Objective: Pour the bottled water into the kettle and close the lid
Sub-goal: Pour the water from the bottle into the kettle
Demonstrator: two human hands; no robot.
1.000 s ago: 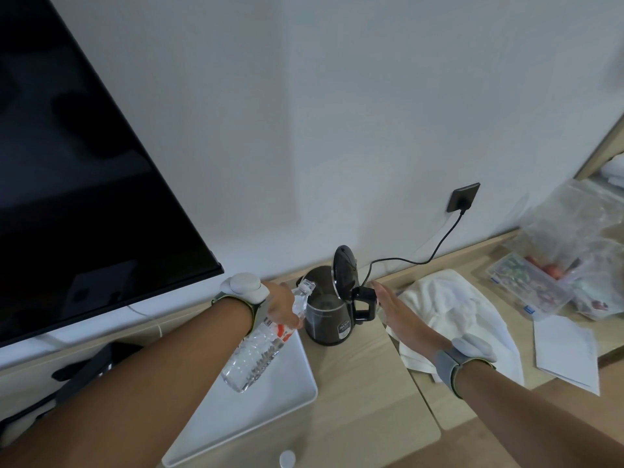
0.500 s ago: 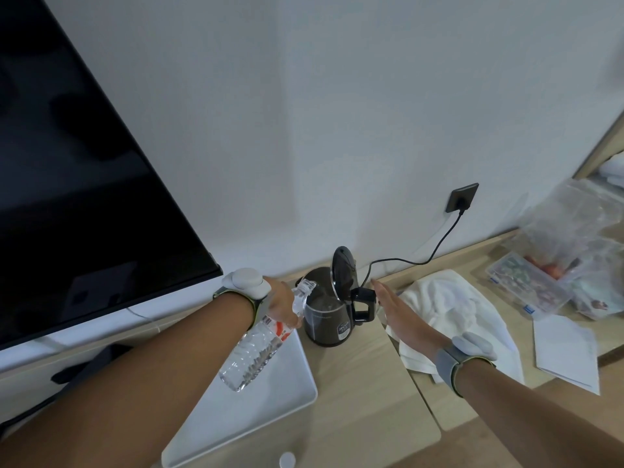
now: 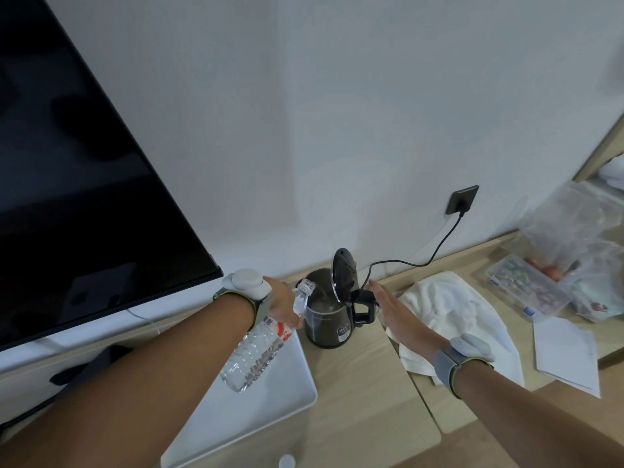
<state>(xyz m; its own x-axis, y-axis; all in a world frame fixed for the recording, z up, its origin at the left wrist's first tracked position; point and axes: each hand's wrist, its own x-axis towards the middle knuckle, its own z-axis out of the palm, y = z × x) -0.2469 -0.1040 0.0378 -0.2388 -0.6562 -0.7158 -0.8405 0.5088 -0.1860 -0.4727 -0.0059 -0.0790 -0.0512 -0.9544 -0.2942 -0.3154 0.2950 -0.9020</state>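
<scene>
A dark steel kettle (image 3: 326,324) stands on the wooden counter by the wall, its black lid (image 3: 344,280) hinged upright. My left hand (image 3: 282,304) grips a clear plastic water bottle (image 3: 260,349) near its neck, tilted so the uncapped mouth rests over the kettle's left rim. My right hand (image 3: 398,315) is flat with fingers straight, just right of the kettle's black handle (image 3: 363,307), holding nothing. A white bottle cap (image 3: 287,462) lies at the counter's front edge.
A white tray (image 3: 287,396) lies under the bottle. A white towel (image 3: 449,309) sits right of the kettle, with papers (image 3: 567,356) and plastic bags with boxes (image 3: 557,275) beyond. A black cord (image 3: 435,251) runs to a wall socket. A large TV (image 3: 84,184) hangs left.
The bottle's mouth has stayed at the kettle rim while the bottle's base rose slightly. My right hand has barely moved beside the handle.
</scene>
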